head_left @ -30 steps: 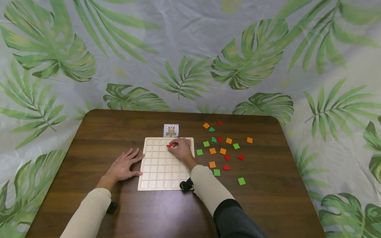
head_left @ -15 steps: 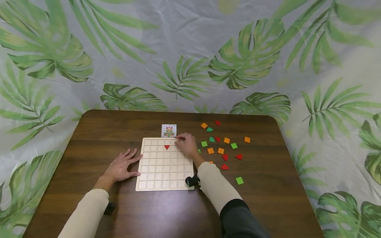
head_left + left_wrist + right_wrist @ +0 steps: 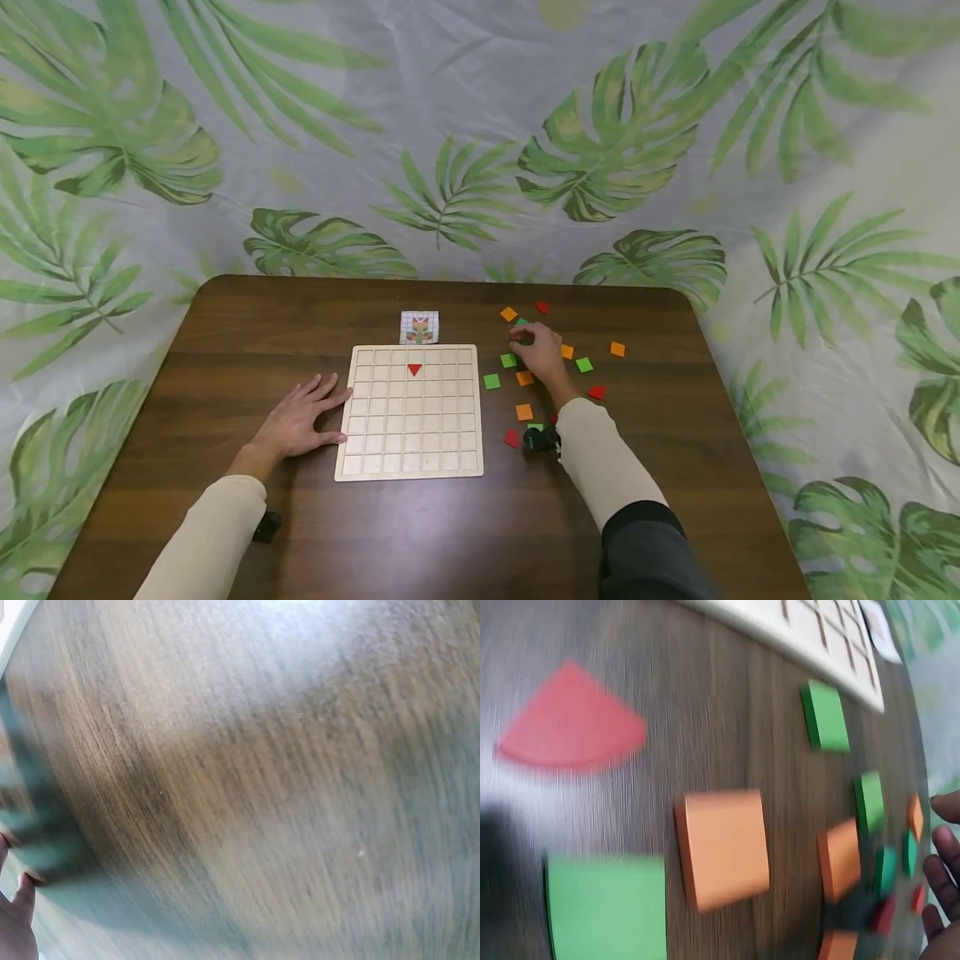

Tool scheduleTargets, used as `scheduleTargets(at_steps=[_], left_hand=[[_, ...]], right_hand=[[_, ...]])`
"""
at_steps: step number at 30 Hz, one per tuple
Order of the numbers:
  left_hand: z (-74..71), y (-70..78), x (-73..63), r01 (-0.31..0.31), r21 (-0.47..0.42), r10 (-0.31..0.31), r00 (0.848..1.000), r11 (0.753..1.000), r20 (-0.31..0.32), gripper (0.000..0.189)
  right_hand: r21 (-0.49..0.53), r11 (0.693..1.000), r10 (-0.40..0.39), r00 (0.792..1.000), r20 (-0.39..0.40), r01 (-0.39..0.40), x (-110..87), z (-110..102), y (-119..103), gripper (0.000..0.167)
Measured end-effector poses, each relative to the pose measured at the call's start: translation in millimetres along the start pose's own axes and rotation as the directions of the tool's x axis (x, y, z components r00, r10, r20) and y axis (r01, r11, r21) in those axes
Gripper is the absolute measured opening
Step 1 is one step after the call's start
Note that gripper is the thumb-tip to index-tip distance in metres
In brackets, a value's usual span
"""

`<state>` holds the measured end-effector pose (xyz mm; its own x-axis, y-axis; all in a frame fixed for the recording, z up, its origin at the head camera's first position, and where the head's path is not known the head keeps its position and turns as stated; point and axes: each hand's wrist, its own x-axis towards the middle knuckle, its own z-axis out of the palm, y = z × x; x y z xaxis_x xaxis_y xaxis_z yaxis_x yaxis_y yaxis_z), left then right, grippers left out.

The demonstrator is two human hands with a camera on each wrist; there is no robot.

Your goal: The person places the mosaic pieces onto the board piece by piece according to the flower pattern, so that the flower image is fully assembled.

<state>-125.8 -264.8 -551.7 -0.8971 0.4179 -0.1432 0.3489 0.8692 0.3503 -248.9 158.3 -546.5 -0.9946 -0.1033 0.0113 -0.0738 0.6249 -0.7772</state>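
My left hand [image 3: 296, 421] lies spread on the table, its fingertips touching the left edge of a pale wooden grid board [image 3: 480, 433]. One red quarter-circle tile [image 3: 415, 369] lies on the board's upper part, its point toward me. To the right, my right hand [image 3: 542, 354] hovers over scattered loose tiles, near a dark green tile [image 3: 522, 322]. In the right wrist view, thumb and fingers [image 3: 946, 855] are apart and loosely bent; no tile shows between them. Some tiles are hidden under this hand and sleeve.
A small pattern card [image 3: 419, 327] lies behind the board. Loose orange square [image 3: 524, 412], light green square [image 3: 491, 382] and red tiles [image 3: 512, 438] spread across the right of the brown table [image 3: 420, 533]. A leaf-print cloth [image 3: 450, 125] hangs behind.
My right hand has let go of the red tile on the board and moved right, over the loose tiles. My left hand keeps its place at the board's edge.
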Motion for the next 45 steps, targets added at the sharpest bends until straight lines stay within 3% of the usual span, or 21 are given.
scheduleTargets(at_steps=[6, 14, 22, 45], left_hand=[[0.9, -0.5, -4.1, -0.012, 0.002, 0.012, 0.998, 1.000, -0.056, 0.077], [7.4, 8.4, 0.9, 0.004, -0.002, -0.004, 1.000, 1.000, -0.018, 0.079], [4.6, 7.3, 0.9, 0.005, 0.007, -0.005, 1.000, 1.000, -0.020, 0.079], [0.6, 2.3, 0.7, 0.012, 0.005, -0.012, 1.000, 1.000, -0.002, 0.079]], right_hand=[[-0.011, 1.000, 0.021, 1.000, -0.023, -0.021, -3.8, -24, 21, 0.024], [-0.178, 0.982, 0.055, 0.998, -0.003, -0.055, -7.1, -45, 36, 0.028], [-0.246, 0.966, 0.092, 0.995, 0.024, -0.084, -5.7, -40, 40, 0.036], [-0.237, 0.962, 0.136, 0.991, -0.009, -0.134, -7.3, -29, 40, 0.025]])
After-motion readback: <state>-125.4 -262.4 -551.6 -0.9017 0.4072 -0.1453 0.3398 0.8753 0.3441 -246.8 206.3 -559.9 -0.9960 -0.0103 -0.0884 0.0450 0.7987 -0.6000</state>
